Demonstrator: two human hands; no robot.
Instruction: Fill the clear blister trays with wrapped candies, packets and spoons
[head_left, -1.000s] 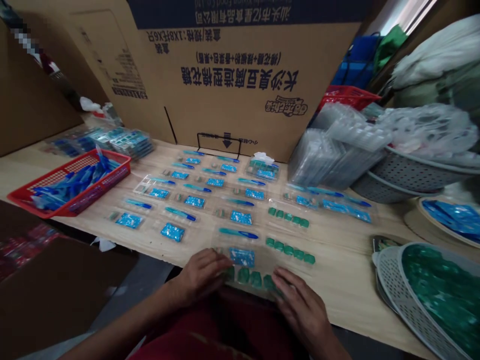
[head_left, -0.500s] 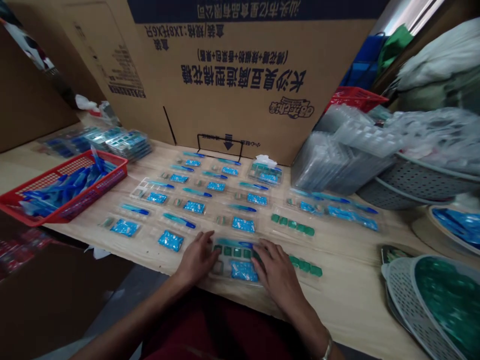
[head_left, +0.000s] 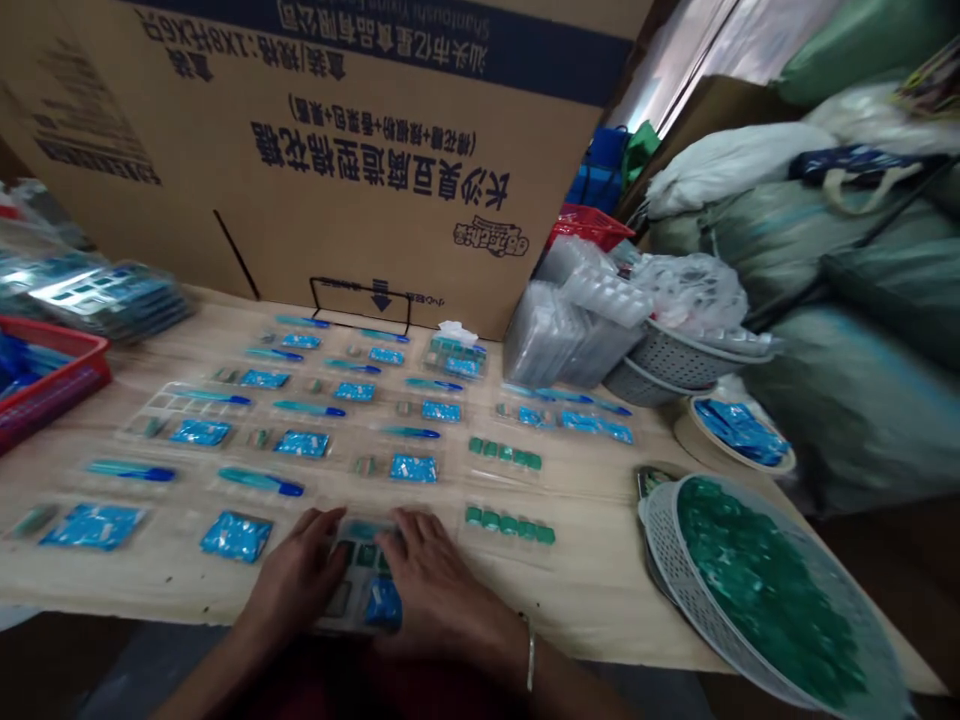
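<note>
Both my hands sit at the near edge of the wooden table, on a clear plastic blister tray [head_left: 361, 572]. My left hand [head_left: 294, 575] grips its left side, and my right hand [head_left: 436, 585] lies over its right side, partly hiding it. Small green pieces [head_left: 365, 555] sit in its cavities, and a blue packet [head_left: 383, 603] lies in its near right corner. To the left of my left hand lies a blue foil packet [head_left: 236, 536] in its own clear tray. A row of green pieces [head_left: 510, 525] lies beyond my right hand.
Rows of blister trays with blue packets and blue-handled items cover the wooden table [head_left: 600, 600]. A red basket [head_left: 45, 375] is at far left, a large cardboard box [head_left: 360, 200] behind, and a grey perforated basket [head_left: 675, 570] of green pieces at right.
My hands have drawn the blister tray toward the table's near edge and now hold it closer together. The whole scene has shifted left in view as my head turned right.
</note>
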